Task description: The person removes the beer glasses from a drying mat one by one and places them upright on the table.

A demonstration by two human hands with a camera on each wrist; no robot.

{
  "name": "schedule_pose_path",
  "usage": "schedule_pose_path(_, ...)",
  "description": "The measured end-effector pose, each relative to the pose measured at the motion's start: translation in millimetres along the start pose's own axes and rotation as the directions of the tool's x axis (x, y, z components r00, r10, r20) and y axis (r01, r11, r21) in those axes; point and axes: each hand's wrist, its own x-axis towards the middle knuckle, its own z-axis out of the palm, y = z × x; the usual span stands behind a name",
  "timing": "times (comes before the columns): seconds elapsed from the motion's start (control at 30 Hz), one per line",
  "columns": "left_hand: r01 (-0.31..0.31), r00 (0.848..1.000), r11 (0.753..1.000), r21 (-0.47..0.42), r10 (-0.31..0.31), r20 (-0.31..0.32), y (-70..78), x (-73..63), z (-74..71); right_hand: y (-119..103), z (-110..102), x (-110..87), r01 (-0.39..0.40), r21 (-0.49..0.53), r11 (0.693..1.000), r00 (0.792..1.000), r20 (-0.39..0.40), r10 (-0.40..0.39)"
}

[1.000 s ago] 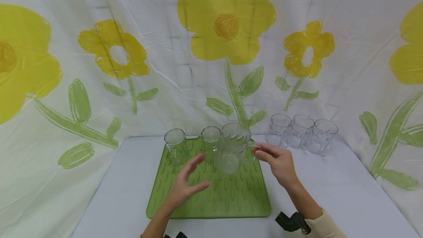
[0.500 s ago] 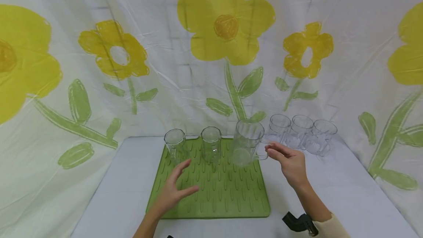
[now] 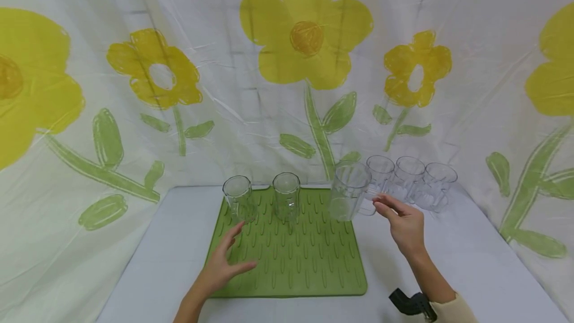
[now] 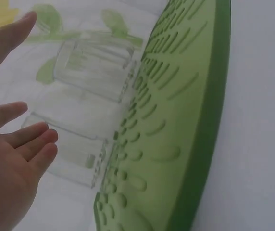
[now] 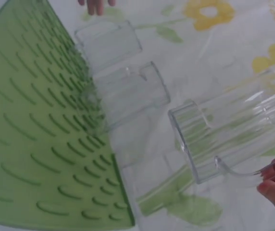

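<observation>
My right hand [image 3: 405, 223] pinches the handle of a clear glass mug [image 3: 346, 194], upright over the back right corner of the green drying mat [image 3: 291, 268]. In the right wrist view, thumb and fingers [image 5: 274, 187] close on that handle at the right edge. Two glass mugs stand along the mat's back edge, a left one [image 3: 238, 197] and a middle one [image 3: 287, 197]. My left hand [image 3: 217, 265] hovers over the mat's left side, thumb and fingers spread, holding nothing. The left wrist view shows that palm [image 4: 12, 173] beside the two standing mugs.
Three more clear mugs, a left one [image 3: 379, 167], a middle one [image 3: 407, 176] and a right one [image 3: 435, 186], stand in a row at the table's back right. A flower-printed curtain [image 3: 251, 128] hangs behind the white table [image 3: 157, 248].
My right hand has carried the mug to the right, from near the middle mug to the mat's back right corner. My left hand has drawn back to the left and toward me.
</observation>
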Motion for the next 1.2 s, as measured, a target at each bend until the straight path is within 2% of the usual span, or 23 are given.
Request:
schedule_pose_path(0.2,0.083,0.996,0.995,0.063,-0.085,0.025,-10.5,-7.9,-6.6,9.0,-6.4,1.3,-0.022,-0.062,0.998,0.998,-0.068,0.018)
schedule_pose_path(0.37,0.108,0.994,0.989,0.099,-0.111,0.022,-18.3,-11.7,-11.8,15.9,-12.2,2.0,-0.031,-0.149,0.988,0.991,-0.130,0.012)
schedule_pose_path(0.47,0.116,0.993,0.985,0.125,-0.119,0.016,-21.8,-14.1,-15.0,20.1,-15.5,3.0,-0.033,-0.147,0.989,0.987,-0.159,0.009)
schedule_pose_path(0.7,0.131,0.991,0.975,0.180,-0.134,0.005,-29.4,-19.7,-24.1,28.9,-22.2,3.2,-0.040,-0.073,0.996,0.978,-0.205,0.025)
schedule_pose_path(0.8,0.150,0.988,0.969,0.196,-0.155,0.009,-32.8,-22.0,-29.2,32.5,-24.9,2.4,-0.043,-0.096,0.994,0.974,-0.227,0.020)
schedule_pose_path(0.97,0.222,0.972,0.947,0.231,-0.234,0.027,-37.8,-26.5,-40.6,40.4,-31.0,0.8,-0.037,-0.143,0.989,0.965,-0.261,-0.002)
schedule_pose_path(1.2,0.315,0.931,0.908,0.278,-0.352,0.095,-42.9,-31.4,-48.7,52.2,-40.8,-0.7,-0.032,-0.218,0.975,0.956,-0.291,-0.034)
